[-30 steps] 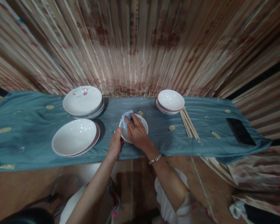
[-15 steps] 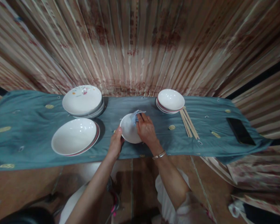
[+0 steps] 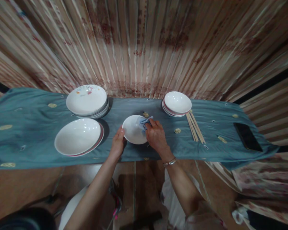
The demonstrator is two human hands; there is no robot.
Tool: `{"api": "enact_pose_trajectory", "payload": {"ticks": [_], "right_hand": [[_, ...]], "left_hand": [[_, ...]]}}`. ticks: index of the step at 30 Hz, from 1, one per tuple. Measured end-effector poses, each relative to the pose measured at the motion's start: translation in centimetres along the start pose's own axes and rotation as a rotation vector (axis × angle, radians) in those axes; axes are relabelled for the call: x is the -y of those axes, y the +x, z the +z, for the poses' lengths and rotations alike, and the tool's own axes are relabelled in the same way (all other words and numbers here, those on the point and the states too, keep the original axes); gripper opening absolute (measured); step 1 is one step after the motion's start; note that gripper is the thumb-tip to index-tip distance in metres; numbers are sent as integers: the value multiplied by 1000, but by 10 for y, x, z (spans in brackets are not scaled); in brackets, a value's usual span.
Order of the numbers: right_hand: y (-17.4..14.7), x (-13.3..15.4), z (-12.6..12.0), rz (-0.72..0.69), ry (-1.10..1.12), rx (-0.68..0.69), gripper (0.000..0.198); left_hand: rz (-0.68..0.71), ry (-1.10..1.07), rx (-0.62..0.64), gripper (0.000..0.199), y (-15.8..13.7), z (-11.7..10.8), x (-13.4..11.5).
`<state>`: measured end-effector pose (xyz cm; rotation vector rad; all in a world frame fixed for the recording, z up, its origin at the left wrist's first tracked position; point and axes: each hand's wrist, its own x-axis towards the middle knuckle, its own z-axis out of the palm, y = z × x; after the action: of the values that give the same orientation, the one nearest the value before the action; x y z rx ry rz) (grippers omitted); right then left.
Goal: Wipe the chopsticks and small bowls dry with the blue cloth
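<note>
A small white bowl (image 3: 132, 131) is at the middle of the cloth-covered table, near its front edge. My left hand (image 3: 118, 140) grips the bowl's left rim, thumb on top and the fingers underneath, partly hidden. In my right hand (image 3: 156, 135), which wears a silver bracelet, a crumpled light blue cloth (image 3: 144, 123) is pinched and pressed against the inside of the bowl at its right rim. The right hand covers part of that rim.
A stack of floral plates (image 3: 86, 99) stands at the back left, with large white bowls (image 3: 78, 135) in front of it. Several small bowls (image 3: 177, 102) are stacked at the back right, beside chopsticks (image 3: 194, 126). A black phone (image 3: 247, 136) lies far right. A pleated curtain (image 3: 139, 64) hangs behind.
My right hand has moved the cloth slightly right and down along the inside of the bowl. The bowl looks tilted differently, and the left hand keeps its grip.
</note>
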<state>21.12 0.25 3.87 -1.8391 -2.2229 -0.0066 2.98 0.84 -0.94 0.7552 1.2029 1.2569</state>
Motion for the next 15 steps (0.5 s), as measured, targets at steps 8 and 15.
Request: {"api": "enact_pose_trajectory", "payload": {"ticks": [8,15], "right_hand": [[4,1,-16,-67,-92,105,28],[10,5,-26,-213,-148,300,28]], "left_hand": [[-47,-10,34,76,-4,5,-5],[-74,-48,73,77,-4,9,-1]]}}
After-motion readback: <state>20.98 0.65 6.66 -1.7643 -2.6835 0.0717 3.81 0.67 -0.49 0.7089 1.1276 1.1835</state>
